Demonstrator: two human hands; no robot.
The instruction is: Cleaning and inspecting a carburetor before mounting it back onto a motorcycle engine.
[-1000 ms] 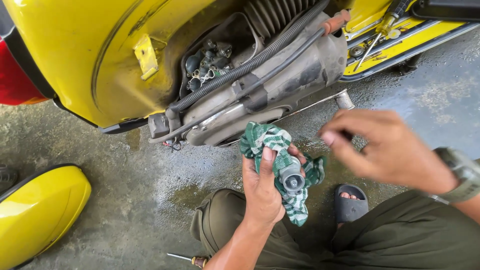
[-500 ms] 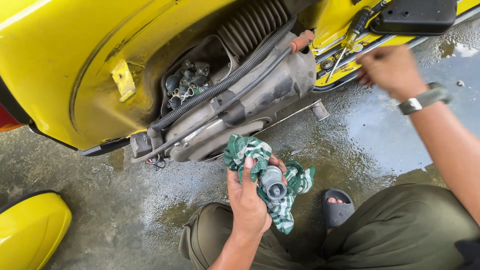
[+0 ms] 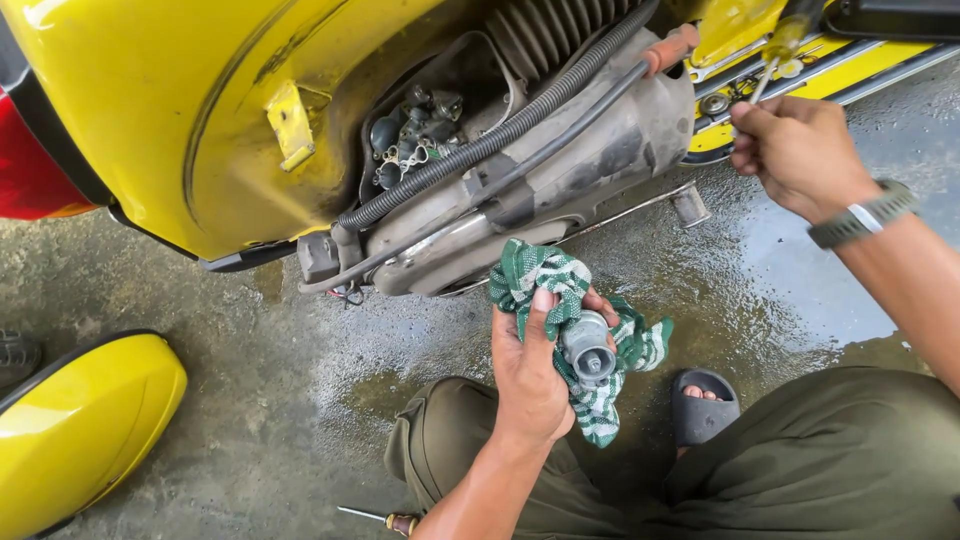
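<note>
A detached curved yellow metal side panel [image 3: 85,425] lay on the wet concrete floor [image 3: 260,350], well to the left of the yellow scooter's exposed grey engine casing [image 3: 560,170]. With that cover off, the engine bay stood open, so the stripping-down looked well advanced: a ribbed black hose [image 3: 500,135] ran across the casing, and a cluster of small metal fittings [image 3: 410,135] showed in the recess just left of the casing's top.

Below the casing, the left hand [image 3: 535,370] was closed around a small round grey metal part [image 3: 588,350] bedded in a green-and-white checked rag [image 3: 540,275]. The part was out of the machine and held clear of it, just under the casing; wiping it seemed to be the step in hand, and it was not yet refitted. A thin screwdriver with a brown handle [image 3: 385,520] lay on the floor near the left forearm, well below the casing.

To the right of the casing, the right hand [image 3: 800,150] was clenched on the shaft of a yellow-handled screwdriver [image 3: 775,55] resting at the scooter's yellow floorboard [image 3: 850,65]. A grey wristband [image 3: 865,215] sat on that wrist. A grey sandal [image 3: 705,405] showed below and right of the casing.
</note>
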